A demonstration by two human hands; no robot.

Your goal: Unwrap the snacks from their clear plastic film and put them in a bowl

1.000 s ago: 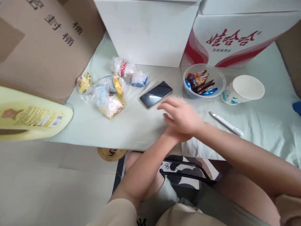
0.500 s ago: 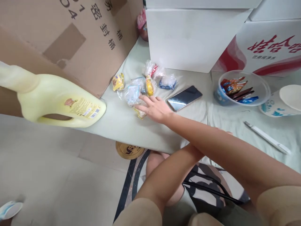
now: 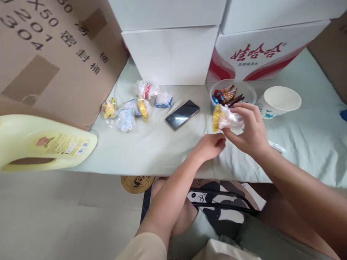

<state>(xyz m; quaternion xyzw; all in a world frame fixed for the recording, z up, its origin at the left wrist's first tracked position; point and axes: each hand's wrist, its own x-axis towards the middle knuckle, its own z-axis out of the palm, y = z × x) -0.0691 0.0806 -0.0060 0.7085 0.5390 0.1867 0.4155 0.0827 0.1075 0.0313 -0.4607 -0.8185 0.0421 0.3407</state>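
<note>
Above the cloth-covered tabletop [image 3: 151, 151]: yellow-and-clear packet [image 3: 227, 118] in right hand [image 3: 252, 128]

The right grip is closed on the packet between thumb and fingers, at the near side of the clear bowl [image 3: 248, 91]. The left hand [image 3: 210, 146] is just below the packet, fingers curled; whether its grip contains anything cannot be determined from this angle. The phone [image 3: 183, 115] lies between the bowl and several wrapped packets [image 3: 126, 120]. Beside the bowl is the paper cup [image 3: 282, 99].

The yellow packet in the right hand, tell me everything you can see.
The yellow packet has a bright yellow end at left and crinkled, clear, plastic-looking wrapping toward the right. The right hand pinches its wrapped end, in front of the clear bowl; whether packet and bowl touch is unclear.
</note>
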